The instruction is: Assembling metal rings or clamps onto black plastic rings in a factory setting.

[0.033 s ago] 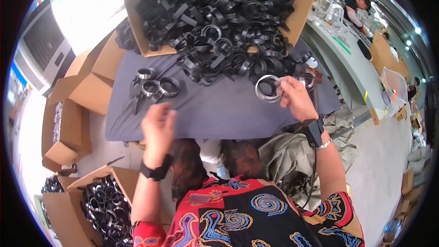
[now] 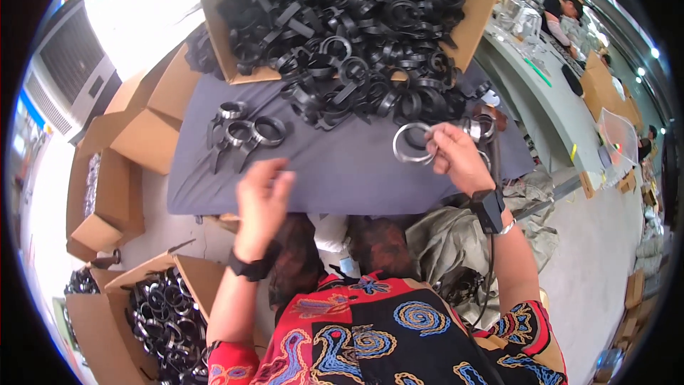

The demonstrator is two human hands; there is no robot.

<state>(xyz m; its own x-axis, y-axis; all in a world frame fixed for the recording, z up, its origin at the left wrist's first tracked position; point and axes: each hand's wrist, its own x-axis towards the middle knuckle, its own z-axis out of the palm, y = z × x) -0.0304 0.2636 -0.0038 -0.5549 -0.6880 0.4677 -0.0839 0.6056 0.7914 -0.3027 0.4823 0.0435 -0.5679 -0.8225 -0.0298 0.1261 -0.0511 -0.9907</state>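
My right hand [image 2: 457,158] pinches a thin silver metal ring [image 2: 396,148] by its right side, holding it over the grey cloth. My left hand [image 2: 262,196] is above the cloth's near edge with nothing in it, fingers loosely bent and thumb apart. Just beyond that hand, a small group of black ring-shaped clamps with handles [image 2: 268,131] lies on the cloth, with silver bands inside the rings. More silver rings [image 2: 484,127] lie right of my right hand, partly hidden by it. A heap of black ring clamps [image 2: 349,71] spills toward me from a tipped cardboard box.
The grey cloth [image 2: 335,185] covers the work surface under my hands. Cardboard box [image 2: 214,36] walls frame the heap. An open carton [image 2: 92,321] of ringed clamps stands at lower left. A long table [image 2: 520,93] runs at right, with a person [image 2: 559,21] at its far end.
My left hand has shifted right, toward the middle. The silver ring in my right hand has moved a little left.
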